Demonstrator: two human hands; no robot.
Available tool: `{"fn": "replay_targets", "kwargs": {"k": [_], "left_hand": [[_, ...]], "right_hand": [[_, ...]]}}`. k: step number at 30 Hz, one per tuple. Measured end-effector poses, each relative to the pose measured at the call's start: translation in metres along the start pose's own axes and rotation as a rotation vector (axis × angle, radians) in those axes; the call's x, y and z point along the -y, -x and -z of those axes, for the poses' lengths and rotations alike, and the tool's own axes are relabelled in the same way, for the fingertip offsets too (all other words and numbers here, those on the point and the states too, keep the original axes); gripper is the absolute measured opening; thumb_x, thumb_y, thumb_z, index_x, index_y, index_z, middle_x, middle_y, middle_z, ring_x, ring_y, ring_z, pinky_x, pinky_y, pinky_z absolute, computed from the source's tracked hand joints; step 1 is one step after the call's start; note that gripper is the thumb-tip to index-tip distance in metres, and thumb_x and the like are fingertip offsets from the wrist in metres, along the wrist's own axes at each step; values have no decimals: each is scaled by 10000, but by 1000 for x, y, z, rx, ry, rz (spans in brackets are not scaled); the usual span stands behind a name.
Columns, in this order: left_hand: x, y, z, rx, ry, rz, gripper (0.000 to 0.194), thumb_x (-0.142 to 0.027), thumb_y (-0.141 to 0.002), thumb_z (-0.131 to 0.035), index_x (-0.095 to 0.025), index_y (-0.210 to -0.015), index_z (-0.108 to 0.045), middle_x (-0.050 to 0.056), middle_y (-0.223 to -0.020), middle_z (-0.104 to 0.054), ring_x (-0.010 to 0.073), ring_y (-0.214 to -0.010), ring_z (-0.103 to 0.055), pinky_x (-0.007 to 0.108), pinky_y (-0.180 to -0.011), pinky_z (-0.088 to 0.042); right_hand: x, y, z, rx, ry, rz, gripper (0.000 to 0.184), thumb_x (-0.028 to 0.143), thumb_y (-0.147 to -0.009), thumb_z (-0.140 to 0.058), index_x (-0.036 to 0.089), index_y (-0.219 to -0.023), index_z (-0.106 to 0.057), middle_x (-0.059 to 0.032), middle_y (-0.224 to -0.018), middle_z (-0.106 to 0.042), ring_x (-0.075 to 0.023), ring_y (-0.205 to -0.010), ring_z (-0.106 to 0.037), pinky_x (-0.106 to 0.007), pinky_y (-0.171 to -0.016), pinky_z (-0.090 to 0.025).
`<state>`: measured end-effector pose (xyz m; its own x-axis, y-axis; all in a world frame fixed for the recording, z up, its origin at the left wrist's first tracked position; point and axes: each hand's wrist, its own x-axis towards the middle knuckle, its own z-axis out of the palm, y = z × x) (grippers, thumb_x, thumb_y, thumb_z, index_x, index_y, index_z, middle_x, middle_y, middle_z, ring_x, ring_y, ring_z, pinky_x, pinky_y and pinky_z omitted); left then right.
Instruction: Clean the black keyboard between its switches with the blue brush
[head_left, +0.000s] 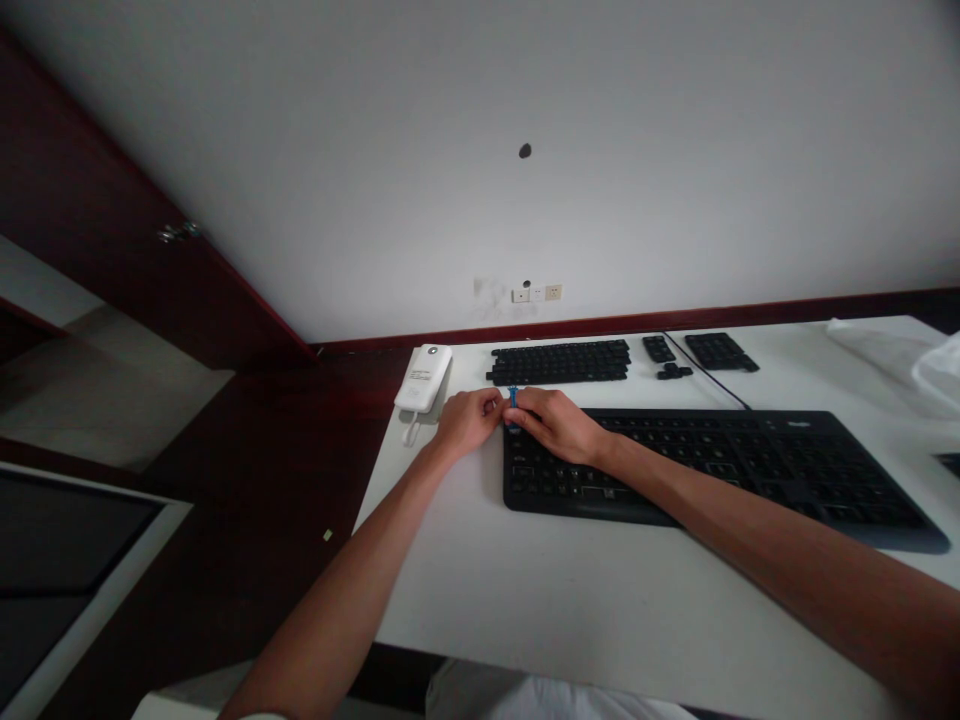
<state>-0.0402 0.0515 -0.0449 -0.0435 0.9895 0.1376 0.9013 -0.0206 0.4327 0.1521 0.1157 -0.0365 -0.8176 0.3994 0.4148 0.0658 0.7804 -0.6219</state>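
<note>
My right hand (553, 424) is closed around a small blue tool (513, 397), whose top end sticks up between the fingers; its kind is too small to tell. It is over the upper left corner of a black keyboard (660, 520), which seems to have bare key sockets. My left hand (469, 420) is curled beside that same corner, thumb and fingertips pressed together and nearly touching the right hand. Whatever those fingertips hold, if anything, is hidden.
Behind the keyboard lie black keycaps (559, 362) in rows, with smaller groups of keycaps (720, 351) to the right. A black cable (705, 370) runs between them. At left lies a white device (424, 380) with a strap. White plastic (900, 360) is at right on the white table (525, 590).
</note>
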Motion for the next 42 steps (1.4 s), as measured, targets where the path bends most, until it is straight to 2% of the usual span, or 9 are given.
{"fn": "replay_targets", "kwargs": {"k": [4, 8, 21, 32, 36, 40, 42], "left_hand": [[-2, 0, 1, 20, -10, 11, 395, -493, -976, -469, -232, -832, -728, 50, -775, -718, 213, -717, -630, 294, -625, -299], [-3, 1, 2, 37, -25, 37, 394, -501, -978, -472, -233, -871, -740, 48, -773, -719, 207, -699, -625, 289, -619, -300], [-2, 1, 1, 17, -23, 8, 383, -480, -981, -467, -234, -823, -715, 43, -768, -712, 203, -701, -617, 289, -626, -295], [-4, 1, 3, 29, -26, 34, 389, -487, -981, -462, -238, -836, -723, 48, -771, -711, 210, -711, -621, 291, -620, -282], [-4, 1, 3, 31, -19, 25, 392, -490, -978, -468, -237, -803, -711, 42, -756, -703, 206, -702, -616, 291, -625, -293], [-4, 1, 3, 26, -11, 23, 365, -479, -971, -485, -240, -805, -706, 33, -746, -698, 199, -678, -608, 290, -612, -288], [-3, 1, 2, 27, -19, 20, 351, -467, -967, -492, -240, -813, -712, 36, -750, -701, 203, -690, -613, 289, -618, -293]], "right_hand": [[2, 0, 2, 14, -12, -49, 423, 455, -1086, -405, 184, -834, -612, -36, -768, -615, -181, -701, -566, -303, -687, -430], [3, 1, 2, -42, -26, -82, 433, 464, -1080, -416, 183, -811, -607, -37, -755, -618, -178, -686, -560, -298, -665, -416], [-1, 1, 1, -12, -21, -79, 434, 472, -1075, -432, 179, -831, -638, -39, -764, -631, -176, -696, -582, -293, -679, -433], [0, 1, 1, -54, -10, -80, 421, 469, -1070, -447, 181, -833, -642, -49, -772, -631, -190, -714, -587, -308, -686, -436], [-1, 1, 2, -5, -38, -78, 422, 459, -1078, -433, 182, -824, -625, -40, -763, -624, -181, -695, -577, -302, -679, -432], [-1, 0, 1, -51, -10, -87, 413, 441, -1083, -424, 185, -824, -618, -35, -755, -615, -180, -698, -566, -302, -678, -425], [-1, 0, 1, -36, -12, -80, 413, 440, -1082, -425, 185, -822, -619, -38, -761, -624, -179, -697, -569, -300, -675, -428]]}}
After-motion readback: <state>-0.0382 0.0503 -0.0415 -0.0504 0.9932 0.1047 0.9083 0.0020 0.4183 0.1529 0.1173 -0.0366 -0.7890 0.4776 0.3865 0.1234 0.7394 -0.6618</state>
